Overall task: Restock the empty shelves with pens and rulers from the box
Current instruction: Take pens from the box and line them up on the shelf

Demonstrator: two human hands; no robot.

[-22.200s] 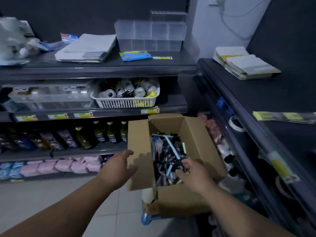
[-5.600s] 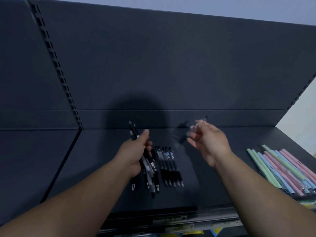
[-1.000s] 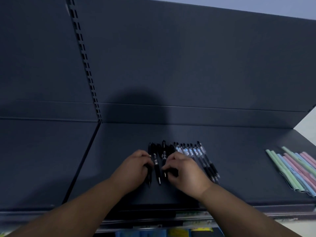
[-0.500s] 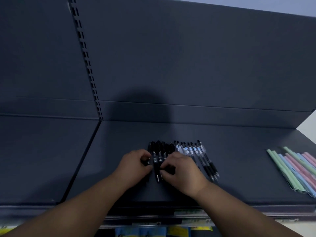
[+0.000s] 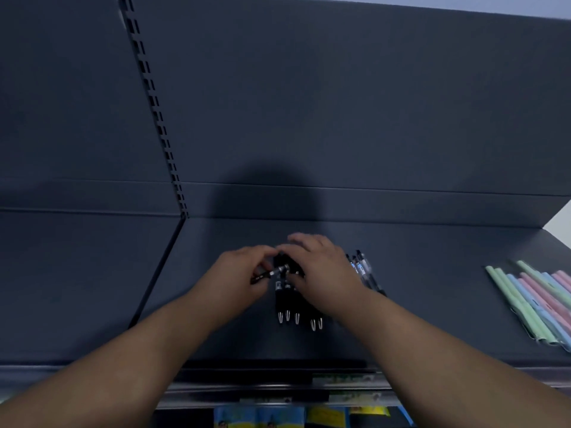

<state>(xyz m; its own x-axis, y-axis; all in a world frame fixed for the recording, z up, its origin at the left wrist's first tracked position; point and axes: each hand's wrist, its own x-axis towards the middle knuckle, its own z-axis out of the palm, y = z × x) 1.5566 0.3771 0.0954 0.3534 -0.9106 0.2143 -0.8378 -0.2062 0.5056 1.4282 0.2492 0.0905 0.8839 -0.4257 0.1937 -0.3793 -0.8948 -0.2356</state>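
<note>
On the dark grey metal shelf lies a row of black click pens with silver tips, side by side, tips toward the person. 5 silver tips can be seen below the hands. Just to the right of them are some pens with clear barrels and blue labels, partly hidden behind the right wrist. The box is not in view.

The left hand pinches 1 black pen with a silver band between thumb and fingers; this pen is tilted across the row, not parallel to it. The right hand lies over the upper ends of the black pens with its fingers loosely spread. Whether it presses them or only covers them, I cannot tell.

I judge that the person is putting the tilted pen into the row. The risk is that this pen pushes its neighbours when it goes down, so the round barrels roll apart or toward the front edge of the shelf. The right hand could also drag the clear pens out of line. The pastel green, blue and pink pens at the far right are well apart and should be safe.
</note>
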